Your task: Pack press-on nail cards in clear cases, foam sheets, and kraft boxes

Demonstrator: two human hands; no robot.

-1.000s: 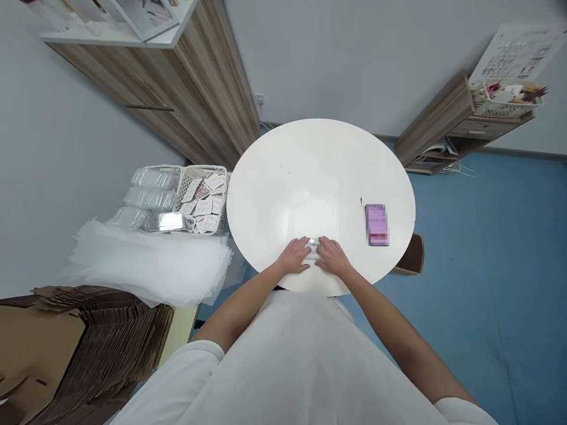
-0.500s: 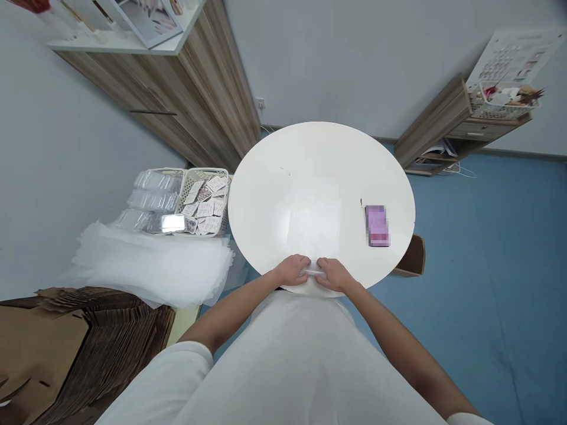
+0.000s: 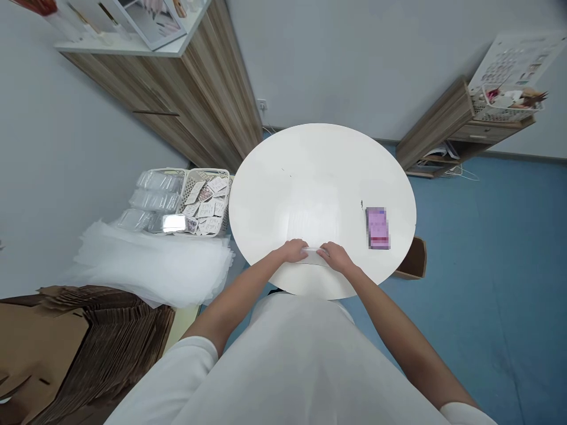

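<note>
On the white oval table [image 3: 261, 177], a thin translucent packing sheet [image 3: 313, 224] lies flat and is hard to see against the white top. Its near edge is gathered into a narrow roll or fold between my hands. My left hand [image 3: 295, 251] is closed on the left end of that roll, fingers curled over it. At the right end my right hand [image 3: 335, 256] grips it the same way. Whether anything is wrapped inside the roll I cannot tell. A phone [image 3: 378, 228] with a blurred purple screen lies on the table to the right.
Left of the table are a white basket of printed cards and packets [image 3: 206, 203], clear plastic boxes [image 3: 155, 198], a pile of translucent sheets [image 3: 155, 260] and stacked brown cardboard [image 3: 124, 354]. An open brown box [image 3: 411, 260] stands on the floor at right.
Both hands have moved a little forward across the table, away from my body, with the rolled edge between them. The phone and surrounding items stay put.
</note>
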